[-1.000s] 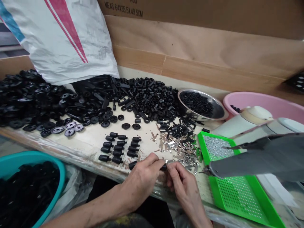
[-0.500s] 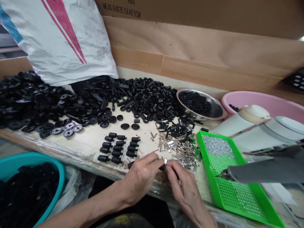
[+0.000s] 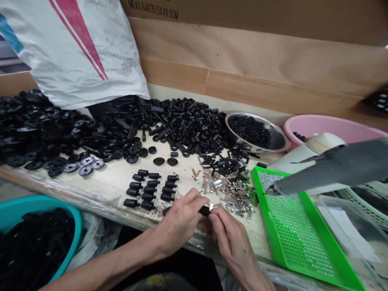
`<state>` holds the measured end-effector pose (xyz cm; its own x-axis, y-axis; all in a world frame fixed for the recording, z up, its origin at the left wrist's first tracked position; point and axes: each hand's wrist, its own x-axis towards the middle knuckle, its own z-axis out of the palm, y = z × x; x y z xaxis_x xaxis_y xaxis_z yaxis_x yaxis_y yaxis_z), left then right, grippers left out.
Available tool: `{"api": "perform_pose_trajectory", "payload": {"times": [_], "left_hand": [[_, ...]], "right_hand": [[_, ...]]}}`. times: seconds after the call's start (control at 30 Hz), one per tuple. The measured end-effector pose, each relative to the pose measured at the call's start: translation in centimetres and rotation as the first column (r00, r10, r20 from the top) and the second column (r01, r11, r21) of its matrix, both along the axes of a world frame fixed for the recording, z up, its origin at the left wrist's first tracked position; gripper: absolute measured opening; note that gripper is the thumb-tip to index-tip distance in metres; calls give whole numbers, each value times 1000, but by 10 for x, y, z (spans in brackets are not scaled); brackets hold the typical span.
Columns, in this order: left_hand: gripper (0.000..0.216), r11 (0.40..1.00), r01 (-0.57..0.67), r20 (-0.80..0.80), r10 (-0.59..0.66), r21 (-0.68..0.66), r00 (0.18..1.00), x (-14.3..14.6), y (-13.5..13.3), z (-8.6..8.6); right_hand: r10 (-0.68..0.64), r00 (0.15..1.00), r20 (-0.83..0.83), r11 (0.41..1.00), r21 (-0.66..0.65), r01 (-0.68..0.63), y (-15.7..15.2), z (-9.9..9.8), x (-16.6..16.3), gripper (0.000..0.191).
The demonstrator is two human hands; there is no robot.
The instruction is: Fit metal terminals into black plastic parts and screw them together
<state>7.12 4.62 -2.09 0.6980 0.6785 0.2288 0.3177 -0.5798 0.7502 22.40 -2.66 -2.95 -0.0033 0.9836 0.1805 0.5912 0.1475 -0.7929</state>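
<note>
My left hand (image 3: 182, 216) is closed around a dark plastic part (image 3: 204, 210), whose end sticks out past the fingertips. My right hand (image 3: 232, 234) pinches at that same end, where a small shiny metal strip (image 3: 214, 205) shows between the two hands. Both hands are at the table's front edge. Just left of them, short black plastic cylinders (image 3: 149, 189) with narrow ends lie in three columns. Beyond the right fingers is a scattered heap of metal strips (image 3: 233, 194), with small black pins (image 3: 222, 163) behind it.
A green perforated tray (image 3: 280, 242) with small silvery pieces is on the right, under a grey pointed tool (image 3: 321, 173). Behind are a metal bowl (image 3: 280, 141), a pink basin (image 3: 333, 125) and piled black parts (image 3: 194, 125). A teal tub (image 3: 77, 226) stands lower left.
The hands have drawn slightly apart, so more of the dark part and metal strip shows. The grey tool has swung up and leftward over the green tray.
</note>
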Motion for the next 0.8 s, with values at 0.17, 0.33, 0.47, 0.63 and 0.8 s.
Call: {"api": "perform_pose_trajectory", "payload": {"times": [0.17, 0.33, 0.47, 0.63, 0.8], "left_hand": [[22, 990, 86, -107, -99, -115, 989, -3, 8, 20], [27, 991, 105, -21, -107, -79, 994, -4, 5, 18], [31, 996, 88, 38, -87, -16, 995, -1, 1, 10], [23, 986, 57, 32, -62, 156, 998, 2, -2, -2], [22, 973, 20, 57, -34, 230, 998, 4, -3, -7]], "right_hand": [[42, 988, 146, 990, 125, -61, 3, 1, 4, 17], [-3, 996, 91, 998, 69, -4, 3, -2, 3, 23], [-29, 999, 34, 999, 21, 28, 2, -6, 0, 26], [-91, 996, 6, 995, 33, 91, 2, -9, -4, 26], [-146, 989, -27, 989, 20, 146, 2, -10, -7, 31]]}}
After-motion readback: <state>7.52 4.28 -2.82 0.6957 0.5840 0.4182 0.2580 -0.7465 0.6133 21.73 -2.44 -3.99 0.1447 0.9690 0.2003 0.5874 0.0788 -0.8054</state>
